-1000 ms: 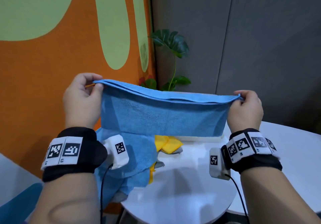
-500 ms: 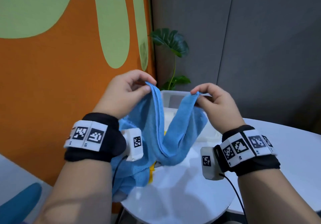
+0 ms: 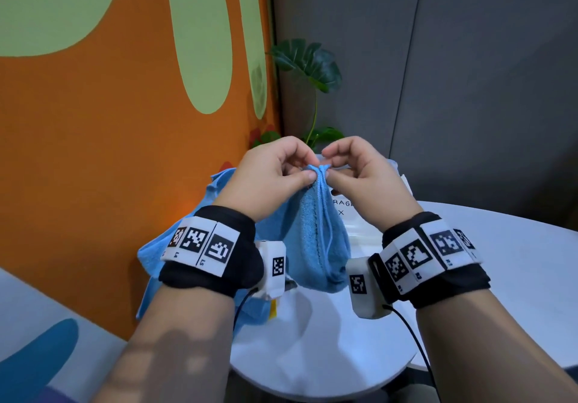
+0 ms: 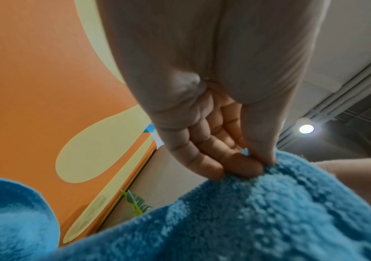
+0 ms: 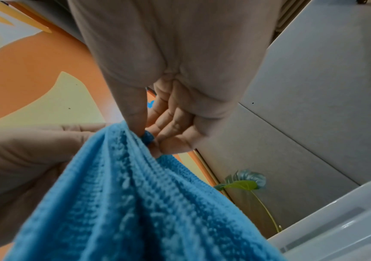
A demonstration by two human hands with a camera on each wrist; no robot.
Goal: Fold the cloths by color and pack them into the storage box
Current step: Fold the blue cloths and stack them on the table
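Orange wall [image 3: 93, 152] painted with pale green shapes fills the left of the head view, and grey panels [image 3: 469, 74] close off the right. A leafy plant [image 3: 308, 61] is seen in the corner where they meet. Below, a round white table [image 3: 312, 355] is set near the wall.

On the table's far side a translucent white storage box [image 3: 362, 230] is seen, partly hidden behind the hands; part of its printed label shows. A heap of loose blue cloths [image 3: 156, 252] is draped over the table's left edge, and a small strip of yellow cloth [image 3: 272, 310] shows beneath the left wrist camera.

Above the table, in front of the box, a folded blue cloth [image 3: 319, 246] is held up and hangs down in a doubled bundle, its lower fold just above the table top. Its upper corners are gathered together at one spot. The left hand [image 3: 275, 177] pinches that gathered edge between thumb and curled fingers [image 4: 245, 167], as the left wrist view confirms. The right hand [image 3: 359, 174] pinches the same edge from the other side, thumb against fingertips [image 5: 171, 143]. The two hands are almost touching.
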